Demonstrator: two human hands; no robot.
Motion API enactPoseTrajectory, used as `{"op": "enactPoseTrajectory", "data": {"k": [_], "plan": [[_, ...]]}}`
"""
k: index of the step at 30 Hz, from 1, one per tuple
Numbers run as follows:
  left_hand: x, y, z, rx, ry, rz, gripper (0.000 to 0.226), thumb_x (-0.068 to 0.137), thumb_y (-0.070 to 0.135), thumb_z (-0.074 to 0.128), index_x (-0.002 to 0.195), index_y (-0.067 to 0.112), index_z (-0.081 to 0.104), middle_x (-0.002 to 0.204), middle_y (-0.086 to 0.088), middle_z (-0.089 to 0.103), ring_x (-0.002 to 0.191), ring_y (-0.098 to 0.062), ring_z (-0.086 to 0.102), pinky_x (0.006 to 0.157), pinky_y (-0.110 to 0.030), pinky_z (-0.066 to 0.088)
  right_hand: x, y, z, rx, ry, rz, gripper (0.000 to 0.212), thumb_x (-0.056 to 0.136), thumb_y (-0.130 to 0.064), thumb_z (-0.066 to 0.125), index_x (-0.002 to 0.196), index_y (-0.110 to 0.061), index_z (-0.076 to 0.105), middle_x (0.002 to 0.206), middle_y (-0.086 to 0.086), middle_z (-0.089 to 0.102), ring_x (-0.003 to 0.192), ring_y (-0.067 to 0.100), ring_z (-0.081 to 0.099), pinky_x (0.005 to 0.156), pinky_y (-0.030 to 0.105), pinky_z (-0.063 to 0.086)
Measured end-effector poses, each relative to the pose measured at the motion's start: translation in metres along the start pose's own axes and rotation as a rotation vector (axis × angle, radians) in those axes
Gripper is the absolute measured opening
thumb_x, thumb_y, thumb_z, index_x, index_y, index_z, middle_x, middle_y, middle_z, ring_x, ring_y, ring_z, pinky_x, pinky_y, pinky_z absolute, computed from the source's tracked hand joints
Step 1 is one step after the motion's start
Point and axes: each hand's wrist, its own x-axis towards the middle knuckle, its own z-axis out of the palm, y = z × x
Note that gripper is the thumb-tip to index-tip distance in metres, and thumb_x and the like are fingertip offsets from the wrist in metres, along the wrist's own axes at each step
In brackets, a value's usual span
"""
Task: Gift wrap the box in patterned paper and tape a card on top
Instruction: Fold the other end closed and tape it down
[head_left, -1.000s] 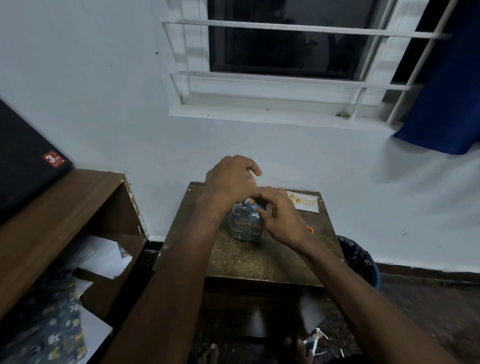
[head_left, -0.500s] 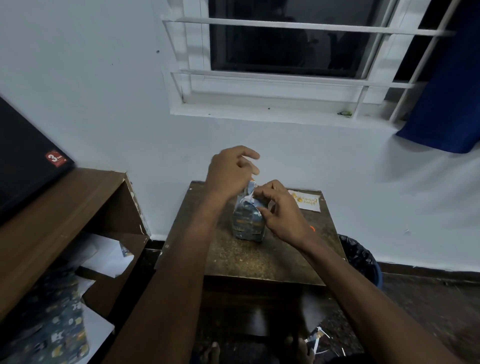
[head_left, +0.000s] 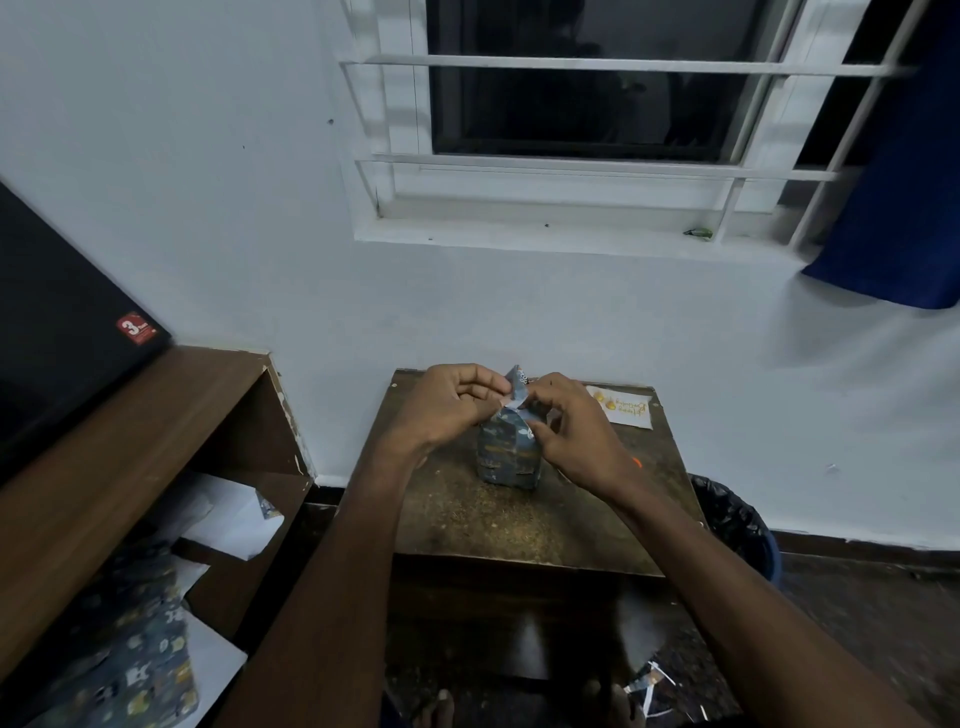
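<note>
A small box wrapped in dark blue patterned paper stands upright on the small brown table. Its loose top flap sticks up in a point. My left hand pinches that flap from the left, and my right hand pinches it from the right, fingers over the box's upper right corner. A white card with yellow print lies flat at the table's far right corner. Something small and orange shows beside my right wrist.
A wooden shelf unit stands at the left with a dark screen on top. Patterned paper sheets and white paper lie on its lower shelves. A black-lined bin sits right of the table. Paper scraps lie on the floor.
My hands lifted off the box top and pulled the paper flap upright into a point. Both now pinch it, where earlier the left hand covered the top.
</note>
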Motion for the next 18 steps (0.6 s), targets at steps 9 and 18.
{"op": "enactPoseTrajectory", "data": {"k": [9, 18], "plan": [[0.001, -0.007, 0.001, 0.075, 0.026, 0.08, 0.013, 0.094, 0.015, 0.078, 0.104, 0.02, 0.084, 0.101, 0.01, 0.081, 0.1, -0.009, 0.076, 0.09, -0.026, 0.061, -0.002, 0.004, -0.001, 0.035, 0.06, 0.015, 0.024, 0.086, -0.001, 0.076, 0.077, -0.022, 0.068, 0.095, -0.016, 0.063, 0.089, 0.003, 0.059, 0.072, 0.031, 0.053], [0.001, -0.011, 0.004, 0.094, 0.052, 0.042, 0.018, 0.098, 0.008, 0.072, 0.113, 0.017, 0.068, 0.092, 0.003, 0.082, 0.085, -0.009, 0.077, 0.078, -0.027, 0.056, -0.002, -0.001, -0.004, 0.192, 0.145, 0.111, 0.02, 0.098, -0.003, 0.06, 0.102, -0.022, 0.062, 0.09, -0.011, 0.069, 0.085, 0.006, 0.066, 0.071, 0.021, 0.053]]}}
